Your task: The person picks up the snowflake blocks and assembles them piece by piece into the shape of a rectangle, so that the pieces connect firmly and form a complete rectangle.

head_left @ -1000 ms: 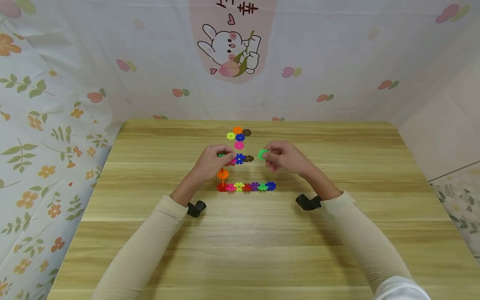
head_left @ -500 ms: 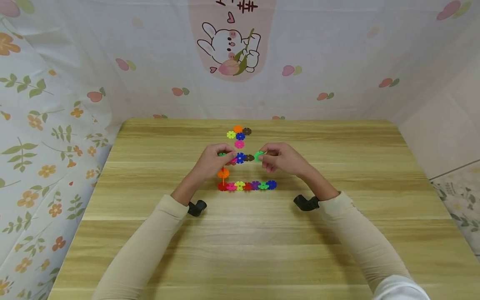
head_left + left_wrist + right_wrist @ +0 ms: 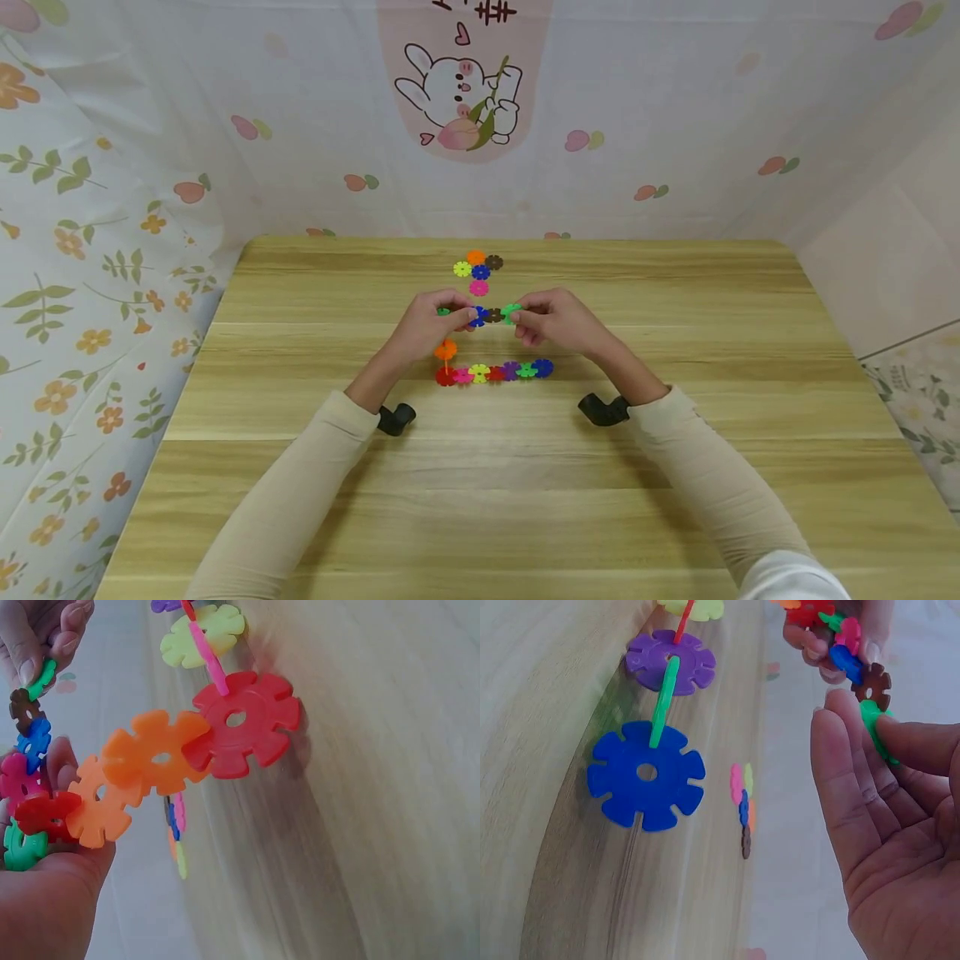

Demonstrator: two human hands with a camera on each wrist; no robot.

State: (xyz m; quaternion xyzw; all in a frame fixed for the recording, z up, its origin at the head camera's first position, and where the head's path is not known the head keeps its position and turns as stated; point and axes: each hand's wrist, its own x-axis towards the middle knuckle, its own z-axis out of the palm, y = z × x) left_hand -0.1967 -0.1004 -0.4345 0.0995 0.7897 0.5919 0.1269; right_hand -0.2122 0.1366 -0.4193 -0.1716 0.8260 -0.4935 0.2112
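Note:
My left hand (image 3: 431, 325) grips the upper row of a build of notched plastic flower discs, thumb by the blue disc (image 3: 478, 317). To the right of that follows a brown disc (image 3: 493, 315). A green disc (image 3: 874, 729) is pinched between thumb and fingers of my right hand (image 3: 558, 321), its edge meeting the brown disc. In the left wrist view, orange discs (image 3: 156, 754) link the held row to a red corner disc (image 3: 251, 724). From that corner a lower row runs right to a blue end disc (image 3: 646, 776).
Several loose discs lie on the wooden table (image 3: 480, 483) behind the build, among them a pink disc (image 3: 479, 287) and a yellow disc (image 3: 462, 269). A patterned cloth (image 3: 300, 108) hangs at the table's far edge. Black wrist mounts (image 3: 603, 410) hang below both wrists.
My right hand has moved left with the green disc, bringing it from apart to meeting the brown disc. The left hand's thumb has shifted slightly right, onto the blue disc.

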